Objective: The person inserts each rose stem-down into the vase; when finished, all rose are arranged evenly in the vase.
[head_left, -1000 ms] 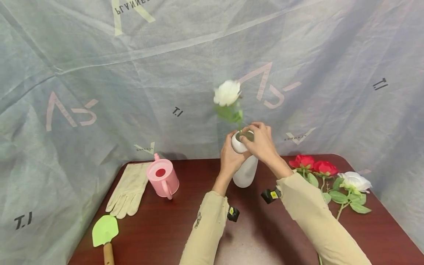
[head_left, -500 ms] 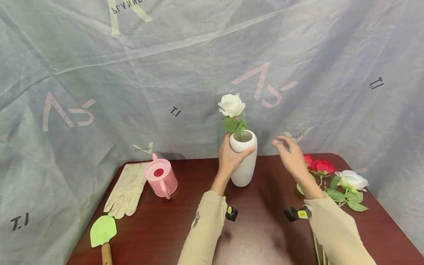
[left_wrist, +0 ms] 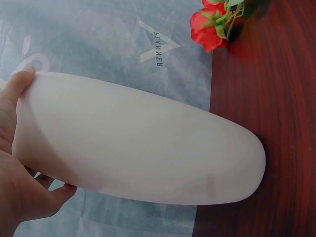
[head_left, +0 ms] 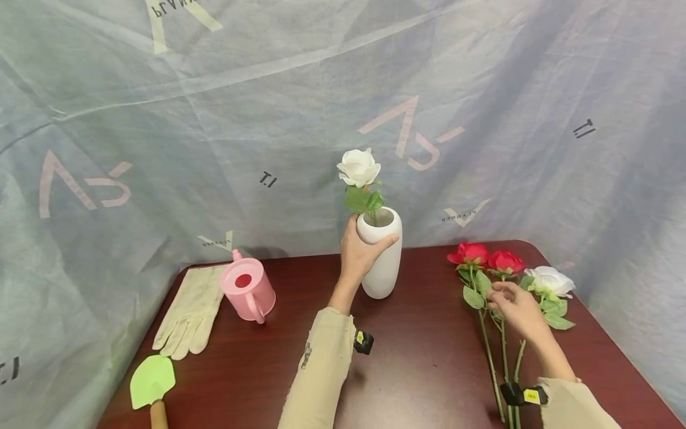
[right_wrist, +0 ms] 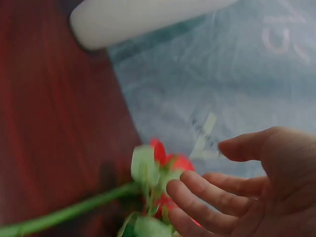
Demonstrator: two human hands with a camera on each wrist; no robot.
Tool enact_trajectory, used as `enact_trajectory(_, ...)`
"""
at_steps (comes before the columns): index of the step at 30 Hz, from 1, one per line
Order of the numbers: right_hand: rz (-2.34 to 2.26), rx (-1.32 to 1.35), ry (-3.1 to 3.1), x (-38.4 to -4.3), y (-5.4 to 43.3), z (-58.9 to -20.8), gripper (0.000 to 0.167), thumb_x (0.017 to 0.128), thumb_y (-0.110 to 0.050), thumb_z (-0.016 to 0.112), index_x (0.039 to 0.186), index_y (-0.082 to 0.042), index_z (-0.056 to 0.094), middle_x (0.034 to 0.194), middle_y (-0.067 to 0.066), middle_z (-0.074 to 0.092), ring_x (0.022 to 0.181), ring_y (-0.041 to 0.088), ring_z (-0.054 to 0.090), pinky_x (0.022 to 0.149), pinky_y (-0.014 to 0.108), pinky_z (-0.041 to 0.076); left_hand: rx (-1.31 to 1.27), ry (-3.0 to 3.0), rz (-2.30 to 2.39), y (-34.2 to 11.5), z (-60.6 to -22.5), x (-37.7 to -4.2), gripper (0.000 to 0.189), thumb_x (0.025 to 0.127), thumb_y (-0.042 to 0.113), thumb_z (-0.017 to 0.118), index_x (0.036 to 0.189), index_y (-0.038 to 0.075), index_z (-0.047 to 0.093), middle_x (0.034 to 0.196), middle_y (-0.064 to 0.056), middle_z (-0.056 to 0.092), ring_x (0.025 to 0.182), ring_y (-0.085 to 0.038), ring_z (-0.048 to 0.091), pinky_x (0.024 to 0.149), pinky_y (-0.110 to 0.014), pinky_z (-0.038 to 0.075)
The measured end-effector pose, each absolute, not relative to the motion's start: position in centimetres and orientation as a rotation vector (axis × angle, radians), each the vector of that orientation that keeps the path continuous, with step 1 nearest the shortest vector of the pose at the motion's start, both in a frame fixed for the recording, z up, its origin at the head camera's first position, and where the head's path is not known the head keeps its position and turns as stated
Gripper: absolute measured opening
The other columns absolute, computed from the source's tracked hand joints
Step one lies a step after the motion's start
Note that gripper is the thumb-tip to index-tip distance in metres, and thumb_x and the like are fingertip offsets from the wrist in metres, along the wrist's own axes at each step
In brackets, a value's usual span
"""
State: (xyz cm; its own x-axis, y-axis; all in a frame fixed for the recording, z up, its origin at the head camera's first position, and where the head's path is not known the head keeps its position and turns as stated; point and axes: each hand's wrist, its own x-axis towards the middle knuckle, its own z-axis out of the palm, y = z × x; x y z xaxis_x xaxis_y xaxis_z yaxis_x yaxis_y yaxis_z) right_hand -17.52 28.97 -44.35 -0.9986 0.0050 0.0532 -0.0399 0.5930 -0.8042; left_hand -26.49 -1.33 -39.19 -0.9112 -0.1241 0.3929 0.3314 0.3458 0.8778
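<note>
A tall white vase [head_left: 383,271] stands upright at the back middle of the table. One white rose [head_left: 359,168] rises from its mouth, leaves just above the rim. My left hand [head_left: 356,253] grips the vase near the top, thumb across the front; the left wrist view shows the same hold on the vase [left_wrist: 143,143]. On the right, my right hand [head_left: 518,311] hovers over rose stems, fingers loosely bent and holding nothing. Beneath and beyond it lie two red roses [head_left: 469,254] and another white rose [head_left: 552,281]. The red petals [right_wrist: 180,163] look blurred in the right wrist view.
A pink watering can [head_left: 249,289] sits left of the vase, beside a pair of pale work gloves [head_left: 190,310]. Nearer the front left is a green trowel [head_left: 152,381] with a wooden handle. A grey printed cloth [head_left: 300,119] hangs behind the dark red table [head_left: 418,363].
The white rose has been let go and leans in the vase. My right hand has moved away from the vase, right and down to the loose roses. My left hand keeps its grip.
</note>
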Motion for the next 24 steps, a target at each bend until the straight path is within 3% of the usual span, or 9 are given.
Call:
enact_trajectory(3,1.365,-0.018,-2.807,-16.7,29.6,-45.4,0.034,0.097,-0.015,0.045,0.112,0.015,0.051,0.091,0.026,0.064,0.070,0.021,0.066,0.058,0.031,0.052,-0.185,-2.221,-1.591,-1.3,-39.2,-26.5,0.081,0.065,0.042,0.082,0.133,0.020,0.044,0.115,0.006,0.056,0.099,-0.011,0.055,0.080,-0.034,0.045)
enact_trajectory(9,1.280,-0.094,-2.959,-15.9,28.9,-47.3,0.028,0.091,-0.020,0.057,0.094,0.007,0.059,0.073,0.011,0.065,0.060,0.018,0.062,0.050,0.030,0.051,-0.187,-2.208,-1.586,-1.3,-39.3,-26.6,0.081,0.064,0.041,0.083,0.132,0.020,0.045,0.114,0.006,0.057,0.098,-0.011,0.055,0.080,-0.033,0.045)
enact_trajectory(16,1.182,-0.084,-3.052,-16.3,27.4,-48.7,0.032,0.085,-0.026,0.066,0.091,0.005,0.057,0.067,0.004,0.061,0.054,0.018,0.058,0.047,0.031,0.048,-0.198,-2.203,-1.586,-1.3,-39.4,-26.6,0.081,0.064,0.042,0.083,0.132,0.021,0.045,0.113,0.006,0.057,0.098,-0.011,0.056,0.080,-0.033,0.045)
enact_trajectory(24,1.228,-0.034,-2.994,-17.1,26.6,-49.7,0.013,0.082,-0.009,0.065,0.083,0.002,0.057,0.063,0.002,0.056,0.055,0.017,0.055,0.048,0.030,0.048,-0.194,-2.200,-1.594,-1.3,-39.3,-26.6,0.080,0.064,0.043,0.083,0.132,0.022,0.045,0.113,0.007,0.057,0.096,-0.010,0.056,0.079,-0.033,0.045)
